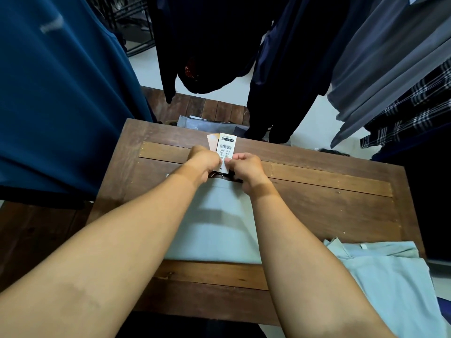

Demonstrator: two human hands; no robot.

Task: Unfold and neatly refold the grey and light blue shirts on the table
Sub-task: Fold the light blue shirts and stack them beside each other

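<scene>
A folded light blue-grey shirt (pixel 214 230) lies in the middle of the wooden table (pixel 329 203), its collar end pointing away from me. At that collar end my left hand (pixel 203 162) and my right hand (pixel 246 168) pinch the shirt's paper price tags (pixel 225 148), a white barcode tag over a tan one, which stand up above the fingers. A second pale green-blue shirt (pixel 390 276) lies loosely spread at the table's near right corner, hanging over the edge.
Hanging garments surround the table: a large blue one (pixel 61 93) at left, dark ones (pixel 207 45) straight ahead, grey and plaid ones (pixel 402 81) at right. Folded grey clothing (pixel 195 123) lies on a lower wooden platform behind the table.
</scene>
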